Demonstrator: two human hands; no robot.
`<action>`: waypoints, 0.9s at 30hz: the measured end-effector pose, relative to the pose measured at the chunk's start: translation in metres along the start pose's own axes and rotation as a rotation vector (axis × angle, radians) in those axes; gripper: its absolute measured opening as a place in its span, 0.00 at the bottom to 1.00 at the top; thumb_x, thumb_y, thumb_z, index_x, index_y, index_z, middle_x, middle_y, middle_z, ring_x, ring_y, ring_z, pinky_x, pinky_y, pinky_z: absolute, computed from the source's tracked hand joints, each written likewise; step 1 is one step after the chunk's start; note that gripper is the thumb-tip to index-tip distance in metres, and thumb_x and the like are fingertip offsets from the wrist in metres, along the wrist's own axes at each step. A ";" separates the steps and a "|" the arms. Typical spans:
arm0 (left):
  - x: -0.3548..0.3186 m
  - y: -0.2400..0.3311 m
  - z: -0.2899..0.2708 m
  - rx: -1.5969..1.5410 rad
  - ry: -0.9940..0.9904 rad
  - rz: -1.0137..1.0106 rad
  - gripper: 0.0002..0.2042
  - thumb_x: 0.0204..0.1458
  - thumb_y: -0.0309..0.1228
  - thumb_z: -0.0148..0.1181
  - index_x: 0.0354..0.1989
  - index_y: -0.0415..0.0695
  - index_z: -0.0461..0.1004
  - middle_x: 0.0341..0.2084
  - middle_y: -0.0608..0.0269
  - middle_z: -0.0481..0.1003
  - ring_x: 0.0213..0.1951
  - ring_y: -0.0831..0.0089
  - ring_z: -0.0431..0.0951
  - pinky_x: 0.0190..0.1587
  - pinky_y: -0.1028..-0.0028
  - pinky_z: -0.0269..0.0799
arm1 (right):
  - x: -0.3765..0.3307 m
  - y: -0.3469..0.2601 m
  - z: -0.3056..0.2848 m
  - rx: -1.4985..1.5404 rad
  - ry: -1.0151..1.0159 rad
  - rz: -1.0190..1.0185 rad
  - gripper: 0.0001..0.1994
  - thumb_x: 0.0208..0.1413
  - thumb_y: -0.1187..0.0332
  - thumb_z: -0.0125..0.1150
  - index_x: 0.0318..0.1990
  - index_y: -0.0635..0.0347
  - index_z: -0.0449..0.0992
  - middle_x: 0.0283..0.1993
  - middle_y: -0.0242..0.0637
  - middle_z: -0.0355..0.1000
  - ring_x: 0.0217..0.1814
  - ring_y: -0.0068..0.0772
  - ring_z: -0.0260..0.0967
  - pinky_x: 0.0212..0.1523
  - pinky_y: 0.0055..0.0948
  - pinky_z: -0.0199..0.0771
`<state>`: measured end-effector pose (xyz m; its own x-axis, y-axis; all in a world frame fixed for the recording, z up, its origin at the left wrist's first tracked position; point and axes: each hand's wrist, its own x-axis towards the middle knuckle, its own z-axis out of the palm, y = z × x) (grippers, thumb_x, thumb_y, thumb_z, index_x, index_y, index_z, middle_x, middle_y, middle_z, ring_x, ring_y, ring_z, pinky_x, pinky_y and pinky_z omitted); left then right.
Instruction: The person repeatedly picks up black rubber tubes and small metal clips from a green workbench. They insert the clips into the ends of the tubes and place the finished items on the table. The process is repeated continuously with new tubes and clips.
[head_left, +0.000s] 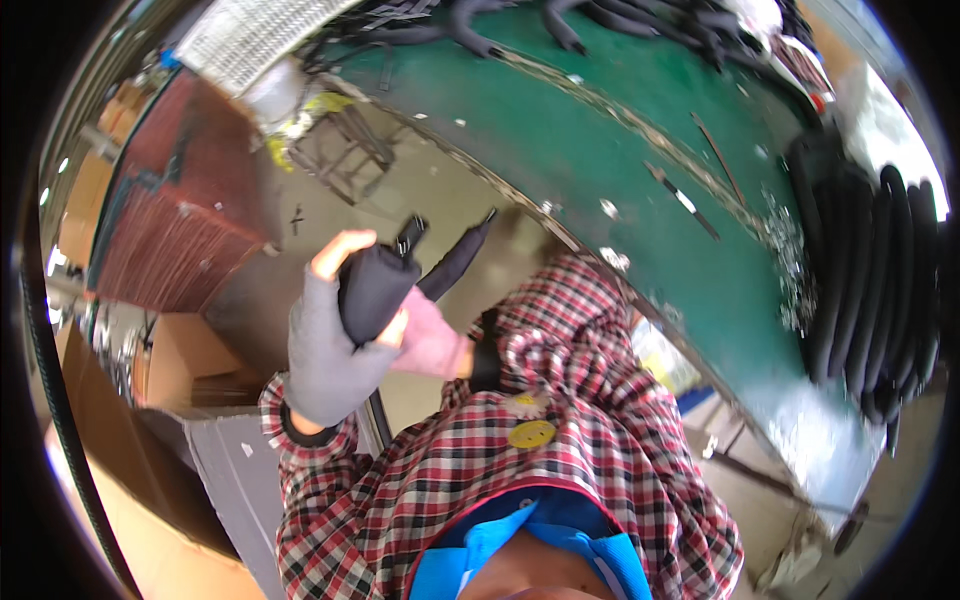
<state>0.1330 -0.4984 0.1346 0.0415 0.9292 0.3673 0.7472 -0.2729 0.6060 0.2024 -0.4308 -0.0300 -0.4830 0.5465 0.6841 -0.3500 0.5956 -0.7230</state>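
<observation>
My left hand (335, 345), in a grey glove with bare fingertips, is closed around a thick black foam-covered piece (378, 290). A narrow, shiny black end (411, 235) sticks out of its top. Behind it, my right hand (432, 338) wears a pink glove and is pressed close to the left one, its fingers mostly hidden. A second black padded length (458, 262) with a thin tip slants up to the right from behind the hands. Whether both lengths belong to one bent piece, I cannot tell. The hands are held in front of my checked smock (430, 460), off the table.
A green-topped table (600, 150) runs diagonally along the right, with black foam tubes (870, 280) piled at its right end. Small shiny bits (790, 260) and a thin blade-like tool (683, 202) lie on it. Reddish-brown stacked sheets (185, 200), a metal stool (340, 150) and cardboard boxes (190, 360) stand left.
</observation>
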 end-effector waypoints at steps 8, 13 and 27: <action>-0.012 -0.068 0.064 -0.468 -0.352 -0.413 0.30 0.51 0.21 0.62 0.65 0.39 0.63 0.36 0.62 0.73 0.32 0.77 0.75 0.40 0.74 0.75 | -0.079 0.032 -0.007 0.086 -0.277 0.483 0.21 0.48 0.54 0.73 0.45 0.54 0.78 0.43 0.45 0.78 0.46 0.53 0.76 0.46 0.45 0.77; 0.023 -0.080 0.135 -0.293 -0.372 -0.264 0.27 0.52 0.20 0.62 0.63 0.40 0.66 0.37 0.60 0.75 0.33 0.72 0.76 0.41 0.69 0.75 | -0.083 -0.050 -0.190 -0.400 0.083 0.281 0.14 0.53 0.61 0.70 0.46 0.55 0.82 0.42 0.41 0.78 0.46 0.44 0.77 0.49 0.40 0.78; 0.067 -0.036 0.197 -0.257 -0.469 0.121 0.32 0.49 0.23 0.67 0.65 0.46 0.65 0.33 0.49 0.79 0.32 0.53 0.81 0.38 0.60 0.76 | -0.175 -0.148 -0.399 -1.850 0.404 0.730 0.17 0.53 0.76 0.59 0.51 0.54 0.79 0.58 0.41 0.73 0.63 0.51 0.68 0.62 0.43 0.72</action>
<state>0.2398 -0.3775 -0.0017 0.4523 0.8829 0.1263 0.5355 -0.3820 0.7532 0.6590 -0.3795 -0.0041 0.1366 0.8331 0.5360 0.9903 -0.1289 -0.0521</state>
